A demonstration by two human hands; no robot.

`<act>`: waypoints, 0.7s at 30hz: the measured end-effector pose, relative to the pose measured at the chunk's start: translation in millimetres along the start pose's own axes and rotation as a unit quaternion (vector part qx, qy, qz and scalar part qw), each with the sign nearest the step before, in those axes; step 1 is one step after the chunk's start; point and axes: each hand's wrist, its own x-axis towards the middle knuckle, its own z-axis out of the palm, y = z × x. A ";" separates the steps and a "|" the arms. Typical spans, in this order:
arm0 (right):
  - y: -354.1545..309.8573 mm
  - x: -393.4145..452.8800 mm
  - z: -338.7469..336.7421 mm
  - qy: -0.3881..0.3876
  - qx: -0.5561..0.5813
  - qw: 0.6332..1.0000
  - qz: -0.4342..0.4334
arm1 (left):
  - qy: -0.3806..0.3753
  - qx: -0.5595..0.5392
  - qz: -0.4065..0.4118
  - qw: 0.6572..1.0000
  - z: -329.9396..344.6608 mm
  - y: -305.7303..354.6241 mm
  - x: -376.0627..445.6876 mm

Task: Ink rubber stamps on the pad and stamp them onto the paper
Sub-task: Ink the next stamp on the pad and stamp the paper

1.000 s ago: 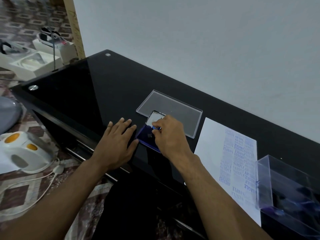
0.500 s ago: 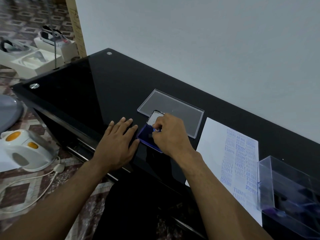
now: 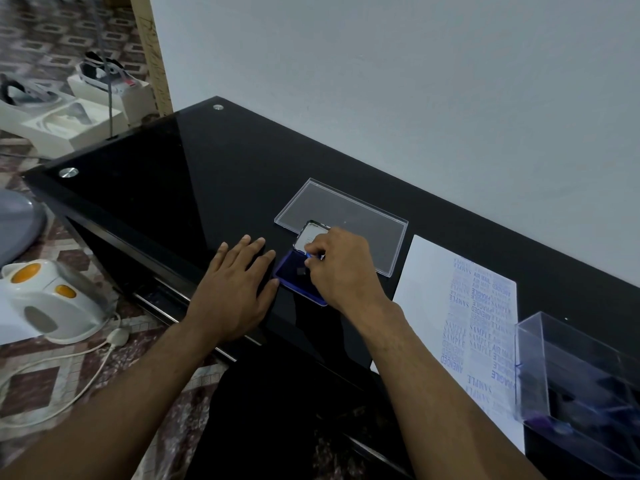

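Note:
A blue ink pad (image 3: 294, 277) lies on the black glass table (image 3: 166, 188), its lid (image 3: 308, 237) folded back behind it. My right hand (image 3: 341, 268) pinches a small blue-handled rubber stamp (image 3: 309, 255) over the pad; most of the stamp is hidden by my fingers. My left hand (image 3: 239, 282) rests flat on the table with straight fingers, its thumb touching the pad's left edge. To the right lies a white paper (image 3: 433, 282) covered with several blue stamped words.
A clear flat plastic lid (image 3: 367, 216) lies behind the pad. A clear plastic box (image 3: 581, 386) with dark stamps inside stands at the right, over the paper's corner. A white kettle (image 3: 48, 299) and white boxes (image 3: 69, 123) sit on the floor at left.
My right hand has shifted slightly over the ink pad with the stamp. The left hand stays flat beside the pad.

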 end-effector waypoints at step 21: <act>0.9 -0.4 1.2 -0.014 0.003 1.000 0.000 | -0.004 -0.003 -0.002 1.000 -0.6 0.5 0.3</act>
